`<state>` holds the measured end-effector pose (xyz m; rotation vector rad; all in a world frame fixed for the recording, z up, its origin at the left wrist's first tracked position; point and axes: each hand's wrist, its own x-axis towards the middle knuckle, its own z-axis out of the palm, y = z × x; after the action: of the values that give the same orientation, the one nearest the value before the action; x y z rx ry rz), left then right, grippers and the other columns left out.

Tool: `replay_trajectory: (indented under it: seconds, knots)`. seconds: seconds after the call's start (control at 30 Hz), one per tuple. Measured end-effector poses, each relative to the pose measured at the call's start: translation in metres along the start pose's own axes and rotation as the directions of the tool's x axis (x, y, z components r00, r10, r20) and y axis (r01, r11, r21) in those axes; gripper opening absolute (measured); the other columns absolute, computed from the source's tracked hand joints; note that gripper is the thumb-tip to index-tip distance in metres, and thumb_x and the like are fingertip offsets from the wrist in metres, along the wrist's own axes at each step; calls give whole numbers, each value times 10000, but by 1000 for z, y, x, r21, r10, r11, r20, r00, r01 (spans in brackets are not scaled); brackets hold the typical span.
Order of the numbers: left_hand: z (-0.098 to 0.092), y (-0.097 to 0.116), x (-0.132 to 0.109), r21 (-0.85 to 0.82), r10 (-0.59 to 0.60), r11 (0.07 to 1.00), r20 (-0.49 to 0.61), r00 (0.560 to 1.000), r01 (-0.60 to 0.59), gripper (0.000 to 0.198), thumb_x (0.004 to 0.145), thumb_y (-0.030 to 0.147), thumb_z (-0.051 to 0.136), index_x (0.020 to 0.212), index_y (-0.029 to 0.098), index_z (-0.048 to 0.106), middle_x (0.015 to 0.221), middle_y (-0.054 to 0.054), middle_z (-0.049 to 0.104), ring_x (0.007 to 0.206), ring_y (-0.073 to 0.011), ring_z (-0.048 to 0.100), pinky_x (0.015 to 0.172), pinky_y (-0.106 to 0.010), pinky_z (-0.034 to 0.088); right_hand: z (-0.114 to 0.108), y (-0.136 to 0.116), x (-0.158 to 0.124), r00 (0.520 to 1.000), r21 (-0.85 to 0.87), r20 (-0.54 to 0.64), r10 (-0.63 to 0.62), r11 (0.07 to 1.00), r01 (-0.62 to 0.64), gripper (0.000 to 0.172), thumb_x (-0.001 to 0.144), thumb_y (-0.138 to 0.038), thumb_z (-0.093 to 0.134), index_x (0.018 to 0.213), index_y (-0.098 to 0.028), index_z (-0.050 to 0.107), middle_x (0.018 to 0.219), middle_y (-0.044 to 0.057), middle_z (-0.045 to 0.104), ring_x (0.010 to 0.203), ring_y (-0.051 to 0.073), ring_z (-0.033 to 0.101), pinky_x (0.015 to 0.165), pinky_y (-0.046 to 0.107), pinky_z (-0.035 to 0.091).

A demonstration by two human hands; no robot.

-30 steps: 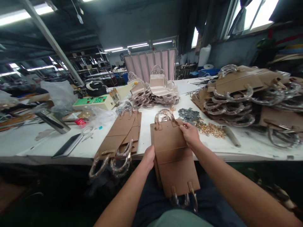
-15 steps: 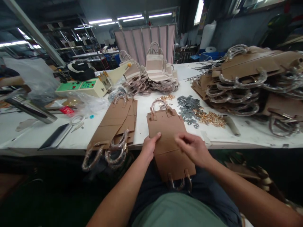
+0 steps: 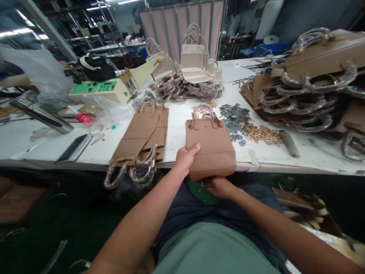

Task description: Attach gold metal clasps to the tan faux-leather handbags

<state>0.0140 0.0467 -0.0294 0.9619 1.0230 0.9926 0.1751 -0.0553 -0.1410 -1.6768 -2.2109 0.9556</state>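
Note:
A brown bag panel [image 3: 211, 146] with wrapped handles lies at the table's front edge, its lower part bent down and under. My left hand [image 3: 185, 158] grips its left side, thumb on top and fingers beneath. Under the folded lower edge is my right hand [image 3: 221, 186], its fingers partly hidden by the panel; what they touch cannot be made out. To the left lie stacked brown panels [image 3: 137, 133] with wrapped handles. Grey metal pieces [image 3: 234, 117] and gold-coloured fasteners [image 3: 264, 136] are heaped to the right of the panel.
A large pile of brown panels [image 3: 319, 76] fills the table's right side. Light bags [image 3: 194, 62] stand at the back. On the left are a green-topped machine [image 3: 99, 89], a metal cylinder [image 3: 42, 116], a tape roll [image 3: 97, 130] and a dark flat item [image 3: 73, 148].
The panel's lower half, flat before with handles toward me, has folded down and under. My right hand has moved from above the panel to beneath its lower edge. The view has tilted down.

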Motion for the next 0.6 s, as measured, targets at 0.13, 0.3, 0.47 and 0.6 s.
replay_trajectory:
  seconds: [0.13,0.3,0.47,0.6]
  knots:
    - [-7,-7,-6,-5,-17,1000,21,1000,17,509,704,434,882,1095,127,768,1133,-142,786,1035,-297,746,987,-427,567,23,8,-11,999,-33,-4,35,999,-35,485,834,-252,672,1315,-210,729,1432,128,641,1332,353,577,1159,461,410]
    - [-18,-20,-26,7,8,1000,-18,1000,-8,557,744,484,860,1156,129,737,1203,-156,763,1083,-297,731,1027,-443,545,34,-8,-57,995,56,74,-73,996,69,258,870,-228,661,1082,-258,805,1109,39,791,1051,247,732,928,301,550]
    - [-20,-34,-31,20,25,1000,-80,996,-24,611,768,519,840,1206,123,684,1218,-179,750,1116,-318,720,1020,-456,550,-21,-8,-87,857,151,-514,-33,980,128,232,1017,-324,560,1081,-257,773,1048,47,777,955,208,739,880,302,581]
    - [-14,-44,-28,254,153,962,-200,968,-100,630,842,566,740,1292,153,587,1237,-177,728,1124,-315,709,1013,-475,548,-43,-6,-57,484,54,-873,60,998,-26,439,1020,-373,552,1444,-262,588,1481,120,581,1341,306,580,1125,508,499]
